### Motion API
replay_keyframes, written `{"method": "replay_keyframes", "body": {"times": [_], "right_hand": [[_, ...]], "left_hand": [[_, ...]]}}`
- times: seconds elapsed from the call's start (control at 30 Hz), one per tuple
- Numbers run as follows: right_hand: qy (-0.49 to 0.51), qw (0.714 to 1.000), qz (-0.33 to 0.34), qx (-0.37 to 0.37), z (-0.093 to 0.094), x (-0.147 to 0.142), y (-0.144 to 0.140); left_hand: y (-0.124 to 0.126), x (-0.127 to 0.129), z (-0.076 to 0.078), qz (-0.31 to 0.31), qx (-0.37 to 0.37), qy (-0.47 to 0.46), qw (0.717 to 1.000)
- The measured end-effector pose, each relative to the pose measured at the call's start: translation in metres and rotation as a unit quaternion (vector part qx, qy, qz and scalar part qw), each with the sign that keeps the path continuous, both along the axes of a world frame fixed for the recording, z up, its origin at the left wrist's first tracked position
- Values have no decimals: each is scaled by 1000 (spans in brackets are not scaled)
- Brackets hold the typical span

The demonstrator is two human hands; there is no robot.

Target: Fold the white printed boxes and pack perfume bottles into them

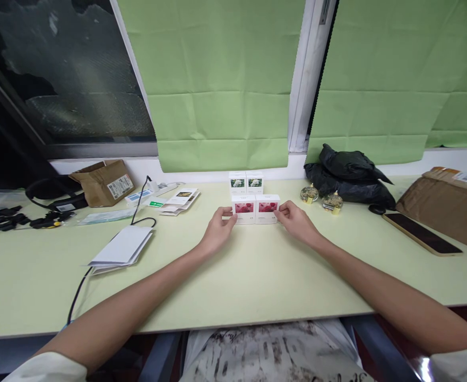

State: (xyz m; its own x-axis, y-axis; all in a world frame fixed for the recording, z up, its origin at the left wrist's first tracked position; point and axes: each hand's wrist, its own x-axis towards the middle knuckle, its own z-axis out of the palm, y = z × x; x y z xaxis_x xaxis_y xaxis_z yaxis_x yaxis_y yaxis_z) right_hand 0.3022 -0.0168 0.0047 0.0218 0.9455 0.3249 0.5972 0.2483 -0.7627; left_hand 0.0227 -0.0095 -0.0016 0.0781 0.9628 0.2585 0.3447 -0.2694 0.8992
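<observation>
1. Here at the middle of the pale table (257, 281), two white boxes stand upright, side by side and touching: the left red-flower box (244, 210) and the right red-flower box (267, 209).
2. On the left, the left hand (219, 227) has its fingers curled with only a small opening, thumb at the near face, holding the left box by its outer edge.
3. And on the right, the right hand (296, 219) mirrors it, thumb and bent fingers drawn close together on the right box's outer edge.
4. Just on the far side, two more boxes stand upright, the left white-flower box (237, 182) and the right white-flower box (254, 182); whether they touch the near pair, I cannot tell.
5. Off to the right, two ornate bottles (309, 194) sit before a black plastic bag (348, 178).
6. Farther right, a phone (422, 234) lies flat; near left, folded white cards (122, 246).
</observation>
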Motion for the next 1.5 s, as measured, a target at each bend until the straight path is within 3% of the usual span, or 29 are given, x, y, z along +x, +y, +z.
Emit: {"method": "replay_keyframes", "body": {"times": [0.8,1.1,1.33,1.5], "right_hand": [[3,999,23,28,-9,2,7],[79,991,96,50,-23,-8,26],[156,978,136,16,-37,-5,52],[188,970,151,-12,-37,-6,56]], "left_hand": [[4,-3,-2,-19,-12,-25,999],[35,-14,-7,-22,-4,-42,999],[59,-19,-8,-46,2,-47,998],[65,-21,-11,-70,-3,-55,996]]}}
